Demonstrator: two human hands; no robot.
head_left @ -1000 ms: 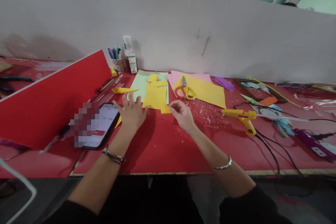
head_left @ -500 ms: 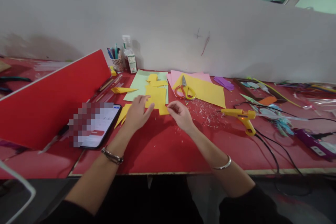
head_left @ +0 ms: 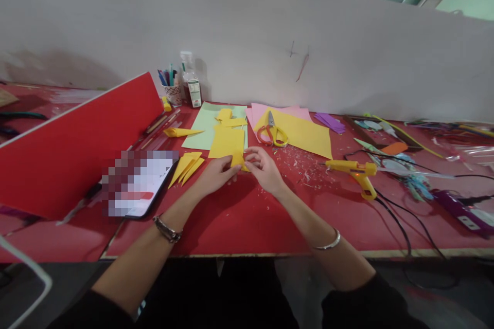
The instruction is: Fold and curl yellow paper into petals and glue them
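Observation:
A small piece of yellow paper (head_left: 236,160) is pinched between my two hands, just above the red table. My left hand (head_left: 219,174) grips its left side with thumb and fingers. From the right, my right hand (head_left: 264,168) holds the edge with its fingertips. Directly behind lies a larger yellow paper sheet (head_left: 227,142), partly over a light green sheet (head_left: 196,133). Folded yellow paper cones (head_left: 187,168) lie left of my left hand, and one rolled yellow cone (head_left: 181,132) rests farther back.
Scissors (head_left: 272,133) lie on yellow and pink sheets. A yellow glue gun (head_left: 353,167) with its cord is at right, near a purple power strip (head_left: 461,211). A phone (head_left: 148,190) and a red board (head_left: 85,144) stand left. Paper scraps dot the table.
My left hand has moved right and down from above the yellow paper and now grips the small piece with my right hand. The piece is lifted and turned.

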